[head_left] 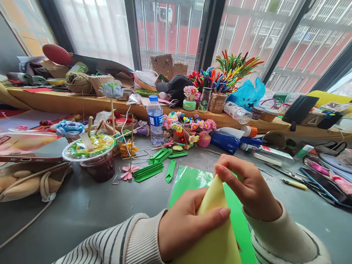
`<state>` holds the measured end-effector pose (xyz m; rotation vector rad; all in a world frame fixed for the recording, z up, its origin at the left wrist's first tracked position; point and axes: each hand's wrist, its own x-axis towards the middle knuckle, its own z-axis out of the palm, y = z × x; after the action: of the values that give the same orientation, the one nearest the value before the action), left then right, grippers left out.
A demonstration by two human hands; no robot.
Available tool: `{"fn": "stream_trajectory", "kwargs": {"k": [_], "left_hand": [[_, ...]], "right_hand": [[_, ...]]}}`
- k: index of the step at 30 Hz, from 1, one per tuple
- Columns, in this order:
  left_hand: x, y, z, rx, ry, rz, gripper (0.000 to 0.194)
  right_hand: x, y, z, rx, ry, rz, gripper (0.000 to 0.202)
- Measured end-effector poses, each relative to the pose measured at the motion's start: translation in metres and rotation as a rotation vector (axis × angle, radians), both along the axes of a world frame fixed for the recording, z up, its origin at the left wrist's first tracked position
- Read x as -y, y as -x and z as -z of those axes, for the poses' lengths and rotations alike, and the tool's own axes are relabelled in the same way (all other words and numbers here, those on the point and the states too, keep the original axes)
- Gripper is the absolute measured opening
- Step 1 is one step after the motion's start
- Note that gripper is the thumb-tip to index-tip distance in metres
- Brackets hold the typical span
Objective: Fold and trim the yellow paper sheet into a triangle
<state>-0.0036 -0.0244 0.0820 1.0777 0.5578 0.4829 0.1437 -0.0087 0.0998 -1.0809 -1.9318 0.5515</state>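
Observation:
A sheet of yellow paper [217,238], folded or curled to a narrow point at the top, is held above a green sheet [189,176] in a clear sleeve on the grey table. My left hand [189,225] is wrapped round its left side, with the thumb lying across the front. At the tip, my right hand [244,183] pinches the paper between thumb and fingers. Folded green paper strips [148,171] lie left of the green sheet, beside a pink paper flower [128,172]. The paper's lower end runs out of view.
On the left stands a lidded drink cup [96,161]. Behind the hands are a water bottle [155,123], small crocheted flowers [192,128] and a blue tissue pack [225,141]. A phone [327,185] and a yellow-handled tool [294,184] lie right.

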Motion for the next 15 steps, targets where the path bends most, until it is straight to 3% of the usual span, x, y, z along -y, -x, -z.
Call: {"fn": "stream_trajectory", "kwargs": {"k": [9,15], "left_hand": [[0.0007,-0.0008,0.0003,-0.034,-0.048,-0.002,0.015],[-0.0002,0.0002,-0.0005,-0.011,-0.047,0.02,0.014]], "right_hand": [[-0.001,0.0008,-0.0029,-0.107,0.045,0.102,0.029],[-0.001,-0.002,-0.0021,-0.042,0.053,-0.026,0.026]]}}
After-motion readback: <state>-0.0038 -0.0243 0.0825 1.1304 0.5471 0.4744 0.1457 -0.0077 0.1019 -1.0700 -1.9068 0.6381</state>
